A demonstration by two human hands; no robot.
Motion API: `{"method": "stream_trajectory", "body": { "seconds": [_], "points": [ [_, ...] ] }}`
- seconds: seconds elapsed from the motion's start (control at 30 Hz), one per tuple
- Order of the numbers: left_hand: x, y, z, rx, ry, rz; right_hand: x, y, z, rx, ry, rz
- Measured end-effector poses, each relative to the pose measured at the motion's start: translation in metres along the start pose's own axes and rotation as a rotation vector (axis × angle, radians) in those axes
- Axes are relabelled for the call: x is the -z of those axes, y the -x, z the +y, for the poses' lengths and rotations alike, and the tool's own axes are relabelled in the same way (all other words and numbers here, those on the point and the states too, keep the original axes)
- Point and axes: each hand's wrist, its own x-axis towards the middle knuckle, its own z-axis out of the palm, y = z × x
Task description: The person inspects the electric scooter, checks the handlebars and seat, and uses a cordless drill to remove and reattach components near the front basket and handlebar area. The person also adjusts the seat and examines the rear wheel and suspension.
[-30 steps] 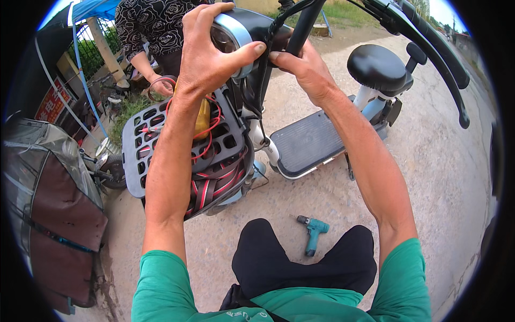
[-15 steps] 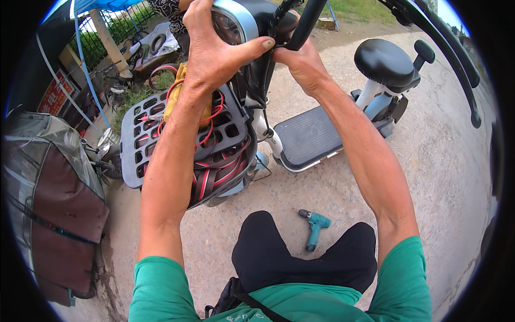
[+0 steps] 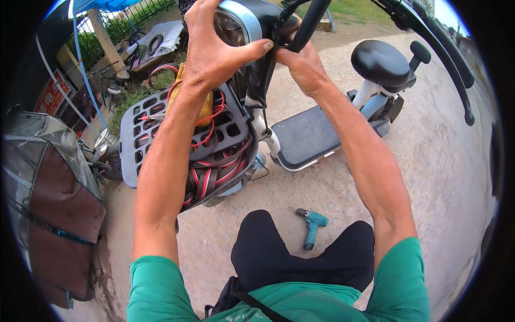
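An electric scooter stands before me, its round headlight ringed in light blue. My left hand is closed on the near side of this headlight, thumb stretched across its lower edge and fingers over the lens side. On the other side, my right hand grips the black housing behind the headlight, beside the black handlebar stem. Its thumb points at the left thumb; its other fingers are mostly hidden. Below my left forearm, a yellow meter with red leads lies on the basket's grey slotted lid.
Striped straps fill the basket under the lid. A teal cordless drill lies on the concrete between my knees. The scooter's black seat and footboard are to the right. A vehicle's brown cover stands at left.
Both hands keep their hold on the headlight area with hardly any movement. The view has shifted slightly, and the patterned cloth at the top left shows less.
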Motion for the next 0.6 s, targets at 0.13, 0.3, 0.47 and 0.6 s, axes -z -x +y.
{"method": "stream_trajectory", "body": {
  "seconds": [0.13, 0.3, 0.47, 0.6],
  "points": [
    [-0.002, -0.005, -0.001, -0.016, -0.045, -0.002, 0.009, -0.002, -0.002, -0.021, -0.108, -0.056],
    [0.021, -0.018, 0.025, 0.196, -0.090, -0.192, -0.001, 0.008, -0.001, -0.168, -0.180, -0.056],
    [0.027, -0.070, 0.068, 0.254, -0.358, -0.528, -0.012, 0.023, 0.052, -0.268, -0.074, -0.004],
    [0.027, -0.113, 0.082, 0.404, -0.412, -0.868, -0.023, 0.020, 0.076, -0.132, -0.202, 0.038]
  ]
}}
